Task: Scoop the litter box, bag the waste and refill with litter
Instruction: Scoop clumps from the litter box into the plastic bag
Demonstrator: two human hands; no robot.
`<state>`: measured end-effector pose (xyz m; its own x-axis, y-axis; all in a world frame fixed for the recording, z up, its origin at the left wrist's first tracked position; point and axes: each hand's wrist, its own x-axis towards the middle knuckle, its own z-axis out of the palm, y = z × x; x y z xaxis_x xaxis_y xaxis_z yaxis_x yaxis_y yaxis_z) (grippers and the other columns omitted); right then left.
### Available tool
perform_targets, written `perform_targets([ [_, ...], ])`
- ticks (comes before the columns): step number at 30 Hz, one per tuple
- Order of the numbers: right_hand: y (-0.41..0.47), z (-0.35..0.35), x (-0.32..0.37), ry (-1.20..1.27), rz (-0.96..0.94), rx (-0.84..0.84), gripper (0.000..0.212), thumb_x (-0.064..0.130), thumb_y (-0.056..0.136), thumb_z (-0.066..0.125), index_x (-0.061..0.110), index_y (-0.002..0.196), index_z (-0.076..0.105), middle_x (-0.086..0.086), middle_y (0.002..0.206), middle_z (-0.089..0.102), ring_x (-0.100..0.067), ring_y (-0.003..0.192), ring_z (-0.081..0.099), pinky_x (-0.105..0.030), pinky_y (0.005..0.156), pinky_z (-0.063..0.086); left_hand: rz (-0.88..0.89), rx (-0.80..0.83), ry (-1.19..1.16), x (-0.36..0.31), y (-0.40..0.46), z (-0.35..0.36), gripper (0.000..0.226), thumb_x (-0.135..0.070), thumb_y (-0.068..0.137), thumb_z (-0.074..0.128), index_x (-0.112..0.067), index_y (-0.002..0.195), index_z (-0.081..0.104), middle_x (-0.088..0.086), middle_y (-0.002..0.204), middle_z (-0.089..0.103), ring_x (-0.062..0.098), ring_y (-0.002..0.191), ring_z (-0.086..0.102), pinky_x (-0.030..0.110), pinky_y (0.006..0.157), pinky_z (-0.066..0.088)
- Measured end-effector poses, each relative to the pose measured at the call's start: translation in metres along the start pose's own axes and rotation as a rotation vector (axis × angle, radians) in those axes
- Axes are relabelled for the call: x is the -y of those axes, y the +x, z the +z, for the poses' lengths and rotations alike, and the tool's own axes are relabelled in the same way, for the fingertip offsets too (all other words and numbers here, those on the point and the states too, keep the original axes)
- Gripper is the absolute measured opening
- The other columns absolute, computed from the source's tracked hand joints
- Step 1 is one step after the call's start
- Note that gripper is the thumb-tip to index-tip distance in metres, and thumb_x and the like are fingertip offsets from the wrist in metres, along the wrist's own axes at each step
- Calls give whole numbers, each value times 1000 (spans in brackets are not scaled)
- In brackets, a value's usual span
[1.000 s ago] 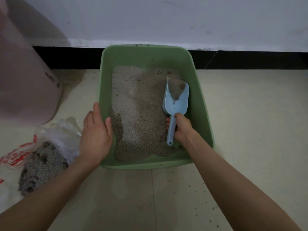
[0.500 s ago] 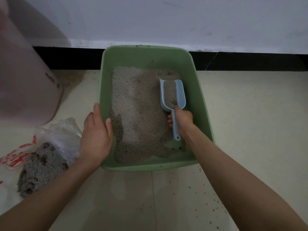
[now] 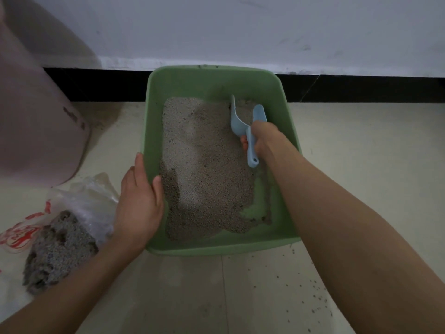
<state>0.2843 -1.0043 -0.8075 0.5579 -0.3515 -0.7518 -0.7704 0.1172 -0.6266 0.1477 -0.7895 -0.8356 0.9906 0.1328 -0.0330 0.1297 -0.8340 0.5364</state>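
Nearby: waste bag (image 3: pixel 62 237) & pink bin (image 3: pixel 36 131), left.

The head view looks steeply down, close over the litter box (image 3: pixel 216 248), facing the wall (image 3: pixel 240 27).

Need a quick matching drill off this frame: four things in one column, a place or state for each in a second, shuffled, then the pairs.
Things
1. scoop
2. left hand
3. plastic bag
4. litter box

Places or states
A. lies on the floor left of the box, with grey clumped litter in it
B. grips the box's left rim, thumb inside
C. stands against the wall's dark baseboard
D. held by its handle in the right hand, bowl dug into the litter at the far right

Pairs: 1-D, 2-B, 3-A, 4-C
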Motion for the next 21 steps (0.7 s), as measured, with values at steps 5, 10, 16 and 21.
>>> perform_targets([
  [5, 7, 2, -15, 24, -51, -70, 35, 15, 99, 38, -3, 127, 46, -7, 66, 50, -14, 53, 45, -24, 46, 38, 16, -5, -7, 0, -1, 1, 55, -18, 97, 35, 4, 144, 15, 28, 134, 40, 38, 124, 36, 44, 105, 29],
  [10, 19, -3, -42, 80, -127, -106, 36, 24, 99, 39, -2, 117, 54, -4, 70, 55, -13, 59, 49, -24, 55, 42, 16, -7, -20, 0, -1, 1, 55, -18, 97, 34, 3, 144, 14, 26, 136, 40, 37, 124, 36, 43, 105, 29],
  [16, 20, -10, -41, 105, -144, -77, 33, 20, 100, 37, -1, 118, 55, -3, 73, 55, -12, 61, 50, -23, 58, 43, 8, -4, -21, 0, 0, 1, 55, -19, 97, 34, 2, 145, 14, 26, 135, 40, 36, 124, 36, 43, 104, 30],
  [21, 18, -12, -54, 73, -165, -50, 34, 18, 100, 36, -2, 120, 54, -3, 76, 56, -13, 64, 52, -24, 61, 45, 12, 3, -7, 2, 0, 2, 56, -18, 98, 33, 1, 145, 11, 26, 135, 40, 37, 124, 36, 43, 103, 30],
])
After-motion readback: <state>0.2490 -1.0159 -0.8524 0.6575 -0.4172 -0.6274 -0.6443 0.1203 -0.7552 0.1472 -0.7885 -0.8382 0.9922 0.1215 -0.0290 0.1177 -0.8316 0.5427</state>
